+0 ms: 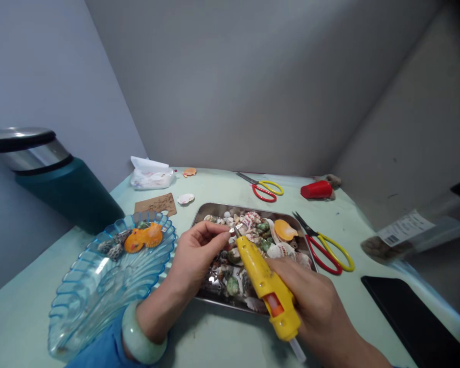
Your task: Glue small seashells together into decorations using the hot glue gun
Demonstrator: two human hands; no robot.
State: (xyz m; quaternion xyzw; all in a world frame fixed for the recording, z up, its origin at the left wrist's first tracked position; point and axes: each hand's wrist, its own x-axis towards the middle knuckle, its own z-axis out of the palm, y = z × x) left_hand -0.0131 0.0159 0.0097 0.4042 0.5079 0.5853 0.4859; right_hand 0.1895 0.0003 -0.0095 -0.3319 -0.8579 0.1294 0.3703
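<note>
My right hand (310, 291) is closed around a yellow hot glue gun (258, 271), its nozzle pointing up and to the left. A clear glue stick (297, 350) sticks out of the gun's back end. Thumb and fingers of my left hand (199, 250) are pinched together right by the nozzle tip, on something too small to make out. Both hands are over a metal tray (210, 207) full of seashells (249, 220). A blue shell-shaped plastic dish (111, 291) lies left of my left hand, with orange shells (143, 238) and speckled grey shells (115, 250) in it.
Two pairs of scissors lie nearby, one pair (262, 189) behind the tray and another (324, 245) to its right. A teal bottle (69, 189) stands left. Behind are a plastic packet (153, 176), brown card (157, 204) and red object (316, 190). A black phone-like slab (410, 317) lies right.
</note>
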